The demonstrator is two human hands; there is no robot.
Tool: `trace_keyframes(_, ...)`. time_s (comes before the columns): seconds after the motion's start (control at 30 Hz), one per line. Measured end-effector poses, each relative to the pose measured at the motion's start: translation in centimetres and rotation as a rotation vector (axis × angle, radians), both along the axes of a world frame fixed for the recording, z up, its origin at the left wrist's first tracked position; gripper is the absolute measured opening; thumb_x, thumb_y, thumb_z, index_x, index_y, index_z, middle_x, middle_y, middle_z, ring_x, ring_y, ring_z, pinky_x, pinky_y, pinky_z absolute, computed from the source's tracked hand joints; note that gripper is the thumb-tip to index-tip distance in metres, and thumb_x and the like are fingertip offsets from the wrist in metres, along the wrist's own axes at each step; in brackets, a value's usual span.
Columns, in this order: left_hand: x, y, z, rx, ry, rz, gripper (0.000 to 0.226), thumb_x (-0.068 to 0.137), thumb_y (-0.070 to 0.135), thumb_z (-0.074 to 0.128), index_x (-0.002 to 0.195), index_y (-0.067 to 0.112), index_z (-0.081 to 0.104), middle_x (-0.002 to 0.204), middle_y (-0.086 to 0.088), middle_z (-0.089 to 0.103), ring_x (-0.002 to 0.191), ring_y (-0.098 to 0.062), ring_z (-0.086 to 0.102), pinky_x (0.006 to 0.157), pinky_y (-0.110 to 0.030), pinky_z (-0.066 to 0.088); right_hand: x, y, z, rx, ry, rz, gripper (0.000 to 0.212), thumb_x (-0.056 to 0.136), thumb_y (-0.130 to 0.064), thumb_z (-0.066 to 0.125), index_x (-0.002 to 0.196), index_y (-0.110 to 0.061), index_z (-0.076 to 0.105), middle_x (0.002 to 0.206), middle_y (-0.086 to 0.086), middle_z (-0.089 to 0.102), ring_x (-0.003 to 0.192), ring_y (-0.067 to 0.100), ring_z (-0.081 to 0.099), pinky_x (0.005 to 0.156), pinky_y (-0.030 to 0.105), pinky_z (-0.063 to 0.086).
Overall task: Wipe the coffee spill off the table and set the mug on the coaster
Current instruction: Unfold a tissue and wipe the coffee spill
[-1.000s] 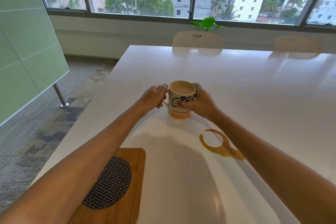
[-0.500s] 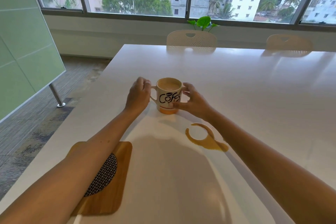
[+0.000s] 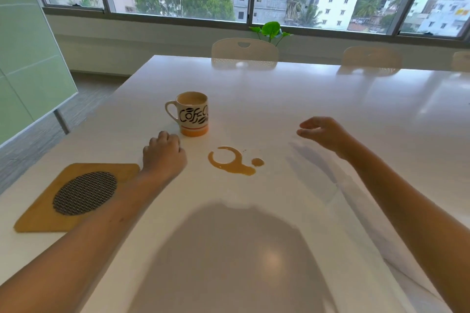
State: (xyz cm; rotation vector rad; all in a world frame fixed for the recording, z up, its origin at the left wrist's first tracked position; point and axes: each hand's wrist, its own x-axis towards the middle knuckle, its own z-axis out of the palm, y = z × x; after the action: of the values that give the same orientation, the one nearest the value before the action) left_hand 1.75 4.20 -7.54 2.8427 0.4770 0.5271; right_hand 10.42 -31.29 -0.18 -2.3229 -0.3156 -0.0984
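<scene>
The large glossy white counter [image 3: 318, 114] carries everything, and I take the cream ceramic mug with black "Coffee" lettering and an orange base band [image 3: 193, 114] as the landmark. It stands upright on the bare counter with its handle to the left, and it is filled nearly to the rim with pale milky coffee. It is not on its place yet.

The square wooden coaster with a round dark woven centre [image 3: 76, 195] lies in front of the mug and to the left, well apart from it, near the counter's edge. Nothing is on it. The left forearm passes over its right corner.

The brown ring-shaped coffee spill with a small separate drop [image 3: 232, 161] lies just in front of the mug and a little right. I judge that the mug stands away from the ring so the wet area is free for wiping.

The left hand [image 3: 164, 155] rests on the counter just in front of the mug's handle side, near it but not touching; the fingers are curled under and hold nothing. The right hand [image 3: 323, 132] hovers well to the right of the mug, fingers loosely bent, also holding nothing. No cloth or tissue is visible, so I think the wiping step is not started and something to wipe with must be found first.
</scene>
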Motion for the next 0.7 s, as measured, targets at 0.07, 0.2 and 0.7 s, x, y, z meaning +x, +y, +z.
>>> trace_keyframes(0.07, -0.8, -0.7, -0.3, 0.020, 0.046, -0.024, 0.028, 0.091, 0.020, 0.037, 0.109, 0.010, 0.056, 0.120, -0.013, 0.054, 0.106, -0.036, 0.049, 0.087, -0.046, 0.040, -0.4, -4.1, -0.2, -0.086, 0.070, -0.030, 0.031, 0.079, -0.014, 0.072, 0.107, 0.000, 0.067, 0.108, 0.018, 0.067, 0.095, 0.025, 0.059, 0.088, 0.037, 0.045)
trace_keyframes(0.2, -1.6, -0.9, -0.8, -0.005, 0.131, -0.109, 0.036, 0.096, 0.026, 0.029, 0.121, 0.013, 0.052, 0.143, -0.007, 0.044, 0.128, -0.031, 0.041, 0.104, -0.046, 0.034, -1.7, -10.7, -1.0, -0.310, 0.267, -0.063, 0.042, 0.082, -0.014, 0.069, 0.119, 0.002, 0.059, 0.123, 0.020, 0.059, 0.109, 0.031, 0.053, 0.096, 0.035, 0.039)
trace_keyframes(0.7, -4.6, -0.9, -0.1, -0.214, 0.052, -0.223, 0.035, 0.096, 0.029, 0.040, 0.121, 0.012, 0.058, 0.137, -0.007, 0.054, 0.127, -0.025, 0.046, 0.105, -0.038, 0.031, -3.9, -15.0, -1.5, -0.168, 0.151, -0.108, 0.014, 0.069, -0.021, 0.081, 0.073, -0.013, 0.069, 0.073, 0.006, 0.066, 0.076, 0.021, 0.058, 0.068, 0.026, 0.040)
